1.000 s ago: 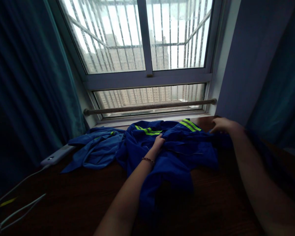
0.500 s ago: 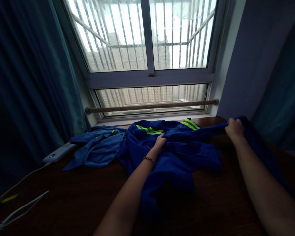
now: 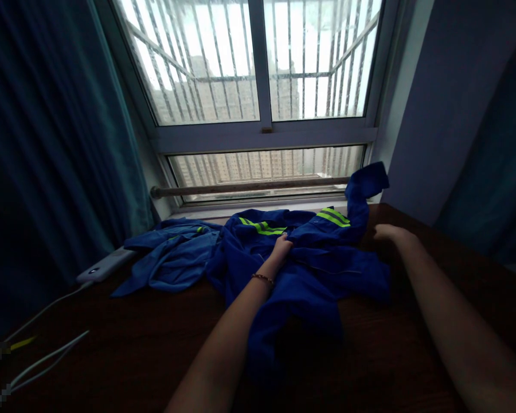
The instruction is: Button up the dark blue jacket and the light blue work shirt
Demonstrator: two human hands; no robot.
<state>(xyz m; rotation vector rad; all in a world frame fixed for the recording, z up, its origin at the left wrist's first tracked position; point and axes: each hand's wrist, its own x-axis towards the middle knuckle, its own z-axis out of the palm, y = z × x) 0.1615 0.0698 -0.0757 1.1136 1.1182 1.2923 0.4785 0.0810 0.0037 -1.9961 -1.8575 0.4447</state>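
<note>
A blue work jacket (image 3: 313,275) with neon-green stripes lies crumpled on the dark wooden table (image 3: 124,338) by the window. My left hand (image 3: 281,246), with a bead bracelet on the wrist, is closed on a fold of cloth near the jacket's middle. One jacket sleeve (image 3: 364,186) is up in the air at the right, in front of the window. My right hand (image 3: 387,232) hovers low over the table just right of the jacket, apart from the sleeve. Its fingers point left and nothing shows in them.
A second blue garment (image 3: 172,258) lies bunched to the left. A white phone-like device (image 3: 105,265) with a cable sits at the table's left edge, above loose white cables (image 3: 47,358). Dark curtains (image 3: 47,143) hang on both sides. A rail (image 3: 249,186) crosses the barred window.
My right hand had gripped the sleeve and pulled it out to the right. Now the sleeve is flung up toward the window and the hand is off it. The left hand stayed put.
</note>
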